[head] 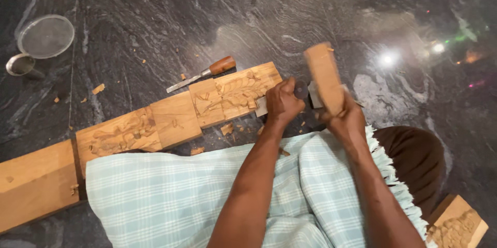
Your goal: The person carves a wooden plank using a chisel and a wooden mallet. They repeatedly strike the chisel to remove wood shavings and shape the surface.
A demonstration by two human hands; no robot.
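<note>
A long wooden beam (171, 118) with carved floral panels lies across the dark stone floor in front of me. My left hand (282, 104) is shut on a chisel (301, 91), its blade set against the beam's right carved end (243, 90). My right hand (344, 118) grips a wooden mallet block (323, 74), raised upright just right of the chisel's butt. Both forearms reach out over a light checked cloth (171, 196) on my lap.
A spare chisel with a brown handle (204, 73) lies behind the beam. A round mesh strainer (45, 37) and a small metal cup (20, 64) sit far left. Another carved wooden piece (458, 224) is at bottom right. Wood chips dot the floor.
</note>
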